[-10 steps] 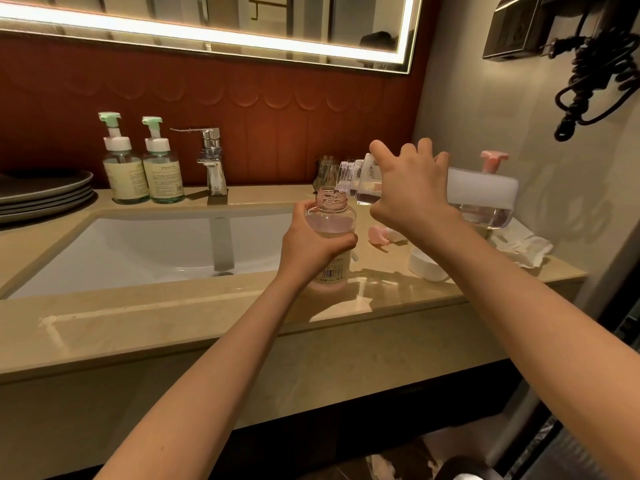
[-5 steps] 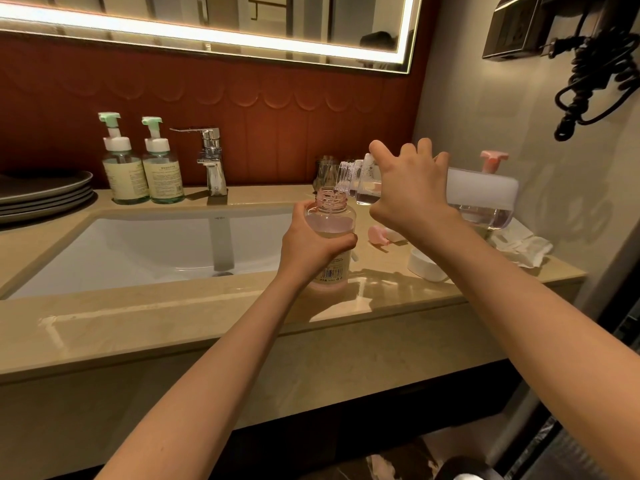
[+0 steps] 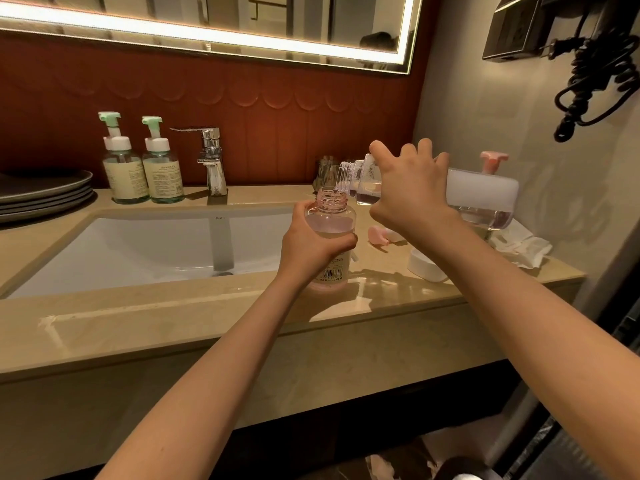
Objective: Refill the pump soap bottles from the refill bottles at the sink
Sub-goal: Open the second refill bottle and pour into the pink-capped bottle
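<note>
Head view: I am watching the left hand (image 3: 313, 245) gripping the open pink soap bottle (image 3: 330, 220), fingers (image 3: 343, 241) wrapped round its belly. The base appears to be resting on the worktop (image 3: 173, 317) at the sink's (image 3: 138, 247) 3 o'clock edge, probably steadying it against tipping. The right hand (image 3: 410, 194) is gripping the refill bottle (image 3: 481, 199) from above and tilting it near level. Its mouth is pointing to 9 o'clock just over the pink neck, so liquid is falling straight in. The level appears to be near the shoulder. Pink pump head (image 3: 379, 236) and white cap (image 3: 426, 266) are lying at the bottle's 3 o'clock, set aside for refitting, I judge. Two green-pump bottles (image 3: 126, 178) are standing at 10 o'clock beside the tap (image 3: 212, 157).
</note>
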`<state>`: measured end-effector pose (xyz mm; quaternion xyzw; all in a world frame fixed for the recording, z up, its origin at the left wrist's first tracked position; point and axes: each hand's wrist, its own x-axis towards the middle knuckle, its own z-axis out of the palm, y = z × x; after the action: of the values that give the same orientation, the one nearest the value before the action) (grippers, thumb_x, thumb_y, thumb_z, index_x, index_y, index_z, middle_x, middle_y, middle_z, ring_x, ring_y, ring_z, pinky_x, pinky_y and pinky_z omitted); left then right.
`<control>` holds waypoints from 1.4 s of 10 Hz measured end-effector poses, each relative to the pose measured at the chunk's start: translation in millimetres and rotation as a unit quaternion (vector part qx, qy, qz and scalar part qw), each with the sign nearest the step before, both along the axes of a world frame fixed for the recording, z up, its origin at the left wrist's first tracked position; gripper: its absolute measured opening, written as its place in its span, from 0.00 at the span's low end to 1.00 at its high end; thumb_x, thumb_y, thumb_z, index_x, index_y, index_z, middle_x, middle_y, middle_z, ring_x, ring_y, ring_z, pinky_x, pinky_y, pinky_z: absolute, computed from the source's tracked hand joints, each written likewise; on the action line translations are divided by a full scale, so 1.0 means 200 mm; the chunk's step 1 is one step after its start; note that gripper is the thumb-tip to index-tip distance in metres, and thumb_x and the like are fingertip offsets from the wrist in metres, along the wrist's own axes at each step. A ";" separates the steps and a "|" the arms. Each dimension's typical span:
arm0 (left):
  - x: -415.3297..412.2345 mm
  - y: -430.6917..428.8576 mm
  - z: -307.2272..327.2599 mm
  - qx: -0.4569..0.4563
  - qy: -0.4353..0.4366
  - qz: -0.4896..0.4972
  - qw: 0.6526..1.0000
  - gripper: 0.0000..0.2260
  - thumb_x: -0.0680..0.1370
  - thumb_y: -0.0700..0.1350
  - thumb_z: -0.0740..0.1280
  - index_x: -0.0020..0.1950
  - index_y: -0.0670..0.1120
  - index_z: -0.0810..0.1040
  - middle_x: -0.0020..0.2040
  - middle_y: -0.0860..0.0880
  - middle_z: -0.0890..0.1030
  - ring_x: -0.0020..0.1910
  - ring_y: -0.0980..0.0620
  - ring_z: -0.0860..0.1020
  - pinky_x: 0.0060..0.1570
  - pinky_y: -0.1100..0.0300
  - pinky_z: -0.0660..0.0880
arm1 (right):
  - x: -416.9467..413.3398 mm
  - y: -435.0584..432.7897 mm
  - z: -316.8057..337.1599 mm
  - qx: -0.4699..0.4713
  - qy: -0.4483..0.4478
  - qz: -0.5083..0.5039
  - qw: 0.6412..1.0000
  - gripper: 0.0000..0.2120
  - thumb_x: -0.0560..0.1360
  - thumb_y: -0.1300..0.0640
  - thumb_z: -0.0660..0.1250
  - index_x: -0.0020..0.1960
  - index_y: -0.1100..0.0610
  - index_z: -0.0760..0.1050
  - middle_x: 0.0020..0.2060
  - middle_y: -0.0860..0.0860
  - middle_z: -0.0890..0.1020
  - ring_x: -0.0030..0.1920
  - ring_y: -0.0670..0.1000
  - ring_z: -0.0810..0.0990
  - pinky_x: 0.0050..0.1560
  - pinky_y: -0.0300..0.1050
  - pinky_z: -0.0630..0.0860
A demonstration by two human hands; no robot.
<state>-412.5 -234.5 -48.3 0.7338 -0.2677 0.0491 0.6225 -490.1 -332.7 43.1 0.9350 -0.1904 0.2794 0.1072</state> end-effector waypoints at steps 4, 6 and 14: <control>0.00 0.00 0.00 0.001 -0.001 -0.001 1.000 0.34 0.68 0.46 0.75 0.68 0.50 0.62 0.54 0.55 0.69 0.53 0.55 0.69 0.47 0.63 0.68 | 0.00 0.01 0.00 -0.004 0.001 -0.003 1.000 0.32 0.71 0.58 0.68 0.70 0.51 0.58 0.60 0.59 0.71 0.64 0.59 0.63 0.63 0.56 0.62; 0.01 0.00 0.00 0.003 -0.001 0.001 1.000 0.34 0.67 0.47 0.75 0.68 0.50 0.62 0.54 0.55 0.69 0.53 0.54 0.69 0.48 0.62 0.69 | 0.00 0.01 0.00 -0.002 0.000 -0.003 1.000 0.31 0.71 0.58 0.68 0.70 0.51 0.59 0.60 0.59 0.71 0.64 0.59 0.64 0.64 0.57 0.61; 0.00 0.00 0.00 0.004 0.003 0.007 1.000 0.34 0.67 0.47 0.75 0.68 0.51 0.62 0.54 0.54 0.70 0.52 0.54 0.70 0.47 0.62 0.69 | 0.00 0.01 0.00 -0.003 -0.003 -0.001 1.000 0.31 0.71 0.59 0.68 0.70 0.51 0.59 0.59 0.59 0.71 0.64 0.59 0.64 0.63 0.56 0.62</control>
<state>-413.1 -234.5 -48.3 0.7381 -0.2610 0.0497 0.6202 -489.4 -330.7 43.5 0.9336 -0.1910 0.2825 0.1099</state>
